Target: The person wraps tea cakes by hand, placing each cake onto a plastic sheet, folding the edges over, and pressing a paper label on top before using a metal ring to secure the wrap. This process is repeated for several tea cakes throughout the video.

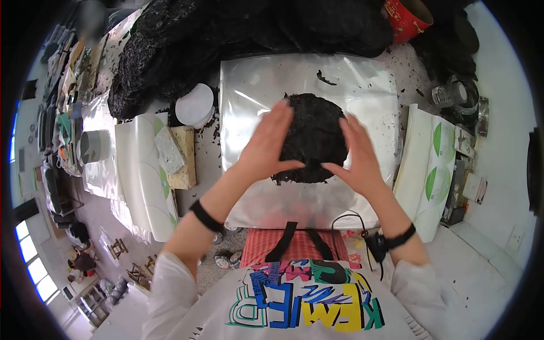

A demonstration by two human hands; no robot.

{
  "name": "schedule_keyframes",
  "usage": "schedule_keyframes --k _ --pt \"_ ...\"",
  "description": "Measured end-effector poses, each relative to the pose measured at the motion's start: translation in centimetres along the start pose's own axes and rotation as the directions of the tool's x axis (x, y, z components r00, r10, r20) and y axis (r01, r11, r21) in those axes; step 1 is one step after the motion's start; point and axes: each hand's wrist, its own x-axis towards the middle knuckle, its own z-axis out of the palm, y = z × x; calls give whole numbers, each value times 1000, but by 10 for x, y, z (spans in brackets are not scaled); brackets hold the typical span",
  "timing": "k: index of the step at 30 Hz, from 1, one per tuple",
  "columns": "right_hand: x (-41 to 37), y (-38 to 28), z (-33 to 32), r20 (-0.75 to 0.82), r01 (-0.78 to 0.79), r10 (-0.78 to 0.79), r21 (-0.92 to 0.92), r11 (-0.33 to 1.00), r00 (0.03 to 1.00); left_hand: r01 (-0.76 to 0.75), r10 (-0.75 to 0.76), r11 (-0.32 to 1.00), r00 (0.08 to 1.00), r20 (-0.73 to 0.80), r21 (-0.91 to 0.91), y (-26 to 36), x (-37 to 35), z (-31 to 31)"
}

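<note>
A round, flat disc of black dried flaky material [313, 136] lies on a shiny clear plastic sheet [249, 90] in the middle of the table. My left hand [270, 144] rests flat against the disc's left edge, fingers together and thumb spread under its near rim. My right hand [357, 156] presses the right edge the same way, thumb pointing inward. Both hands cup the disc from its sides without lifting it.
A big heap of the same black material [187, 45] fills the table's back left. A white round lid [194, 105], a stack of white bags [144, 175], a sponge block [170, 148], printed bags [433, 170], a red tub [408, 17] and tape rolls [459, 93] surround the sheet.
</note>
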Motion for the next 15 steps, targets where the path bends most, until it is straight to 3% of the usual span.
schedule_keyframes --k 1,2,4,8,10,12,15 --pt "11 3 13 90 67 -64 -24 997 994 -172 162 984 966 200 37 2 14 2" --pt "21 12 33 176 143 -133 -47 989 975 -281 253 959 918 304 49 -12 18 18" --pt "22 27 63 327 184 -143 -95 978 934 -270 221 961 887 407 66 -21 19 37" --pt "27 34 72 388 174 -107 -140 975 916 -212 141 974 847 512 83 -23 28 48" --pt "33 34 79 393 153 -76 -167 974 916 -216 79 964 785 614 152 -25 43 52" --pt "39 37 88 441 103 22 -257 961 897 -224 5 935 784 621 275 -29 47 67" --pt "40 52 113 527 40 92 -233 972 845 -197 -132 906 709 693 375 -38 47 94"
